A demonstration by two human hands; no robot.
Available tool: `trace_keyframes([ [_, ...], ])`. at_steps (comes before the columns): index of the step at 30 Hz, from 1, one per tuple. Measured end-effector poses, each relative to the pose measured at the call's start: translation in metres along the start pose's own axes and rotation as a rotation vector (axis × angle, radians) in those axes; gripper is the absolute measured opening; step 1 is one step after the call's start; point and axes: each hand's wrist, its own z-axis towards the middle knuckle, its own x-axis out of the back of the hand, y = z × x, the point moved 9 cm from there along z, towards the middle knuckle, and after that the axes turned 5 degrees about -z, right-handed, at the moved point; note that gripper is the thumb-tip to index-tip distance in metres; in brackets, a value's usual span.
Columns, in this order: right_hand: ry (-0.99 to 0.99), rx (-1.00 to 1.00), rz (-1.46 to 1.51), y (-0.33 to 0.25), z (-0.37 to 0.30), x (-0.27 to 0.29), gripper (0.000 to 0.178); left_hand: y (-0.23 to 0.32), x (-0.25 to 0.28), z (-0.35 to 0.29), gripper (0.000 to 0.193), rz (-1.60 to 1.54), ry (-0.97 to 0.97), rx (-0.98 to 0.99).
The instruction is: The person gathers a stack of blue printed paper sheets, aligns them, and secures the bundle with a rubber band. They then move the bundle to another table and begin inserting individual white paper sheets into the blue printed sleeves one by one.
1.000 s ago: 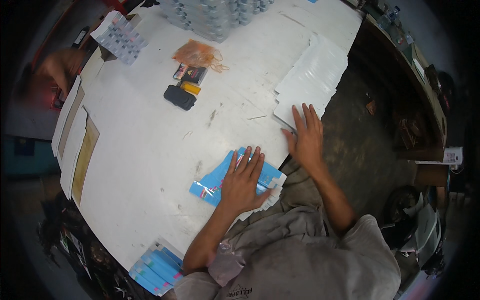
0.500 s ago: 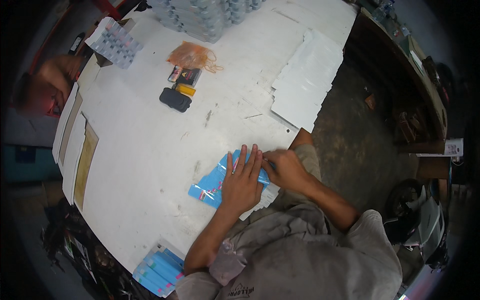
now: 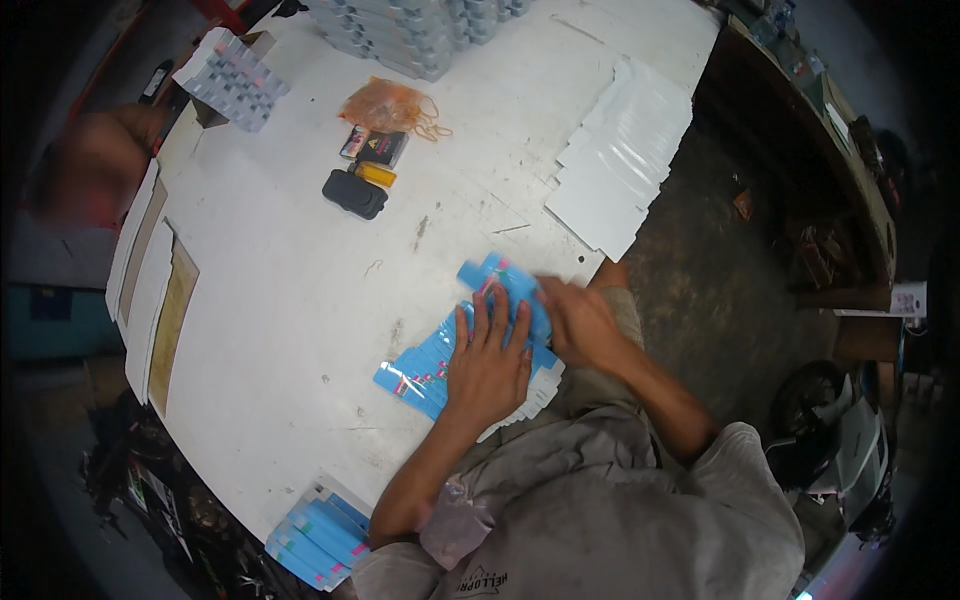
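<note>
A fanned pile of flat blue printed cartons [image 3: 412, 374] with white flaps lies on the table's near edge, in front of my body. My left hand [image 3: 488, 362] rests palm down on it, fingers stretched and apart. Beyond those fingertips, one blue carton [image 3: 515, 283] stands out from the pile at an angle, smeared by motion. My right hand [image 3: 582, 322] pinches its right-hand edge, with fingertips blurred and partly hidden.
Another blue carton stack [image 3: 318, 540] sits at the table's near left corner. White flat sheets [image 3: 628, 165] lie at the right edge. A black case [image 3: 355, 194], yellow lighter [image 3: 376, 174] and orange plastic bag [image 3: 384, 106] lie farther off. Grey stacks [image 3: 385, 35] stand behind; a person [image 3: 100, 165] is far left.
One blue carton has swung up and away from the pile, held by my right hand, which has shifted slightly right. My left hand has stayed on the pile.
</note>
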Motion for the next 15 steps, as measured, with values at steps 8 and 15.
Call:
trace_keyframes([
  [8,0.531,-0.038,-0.529,0.027,0.021,0.059,0.030,-0.003,0.004,0.006,0.079,-0.178,0.012,-0.086],
  [15,0.250,-0.006,-0.296,0.039,0.020,0.028,0.038,-0.004,-0.002,0.001,0.071,-0.105,0.045,-0.174],
])
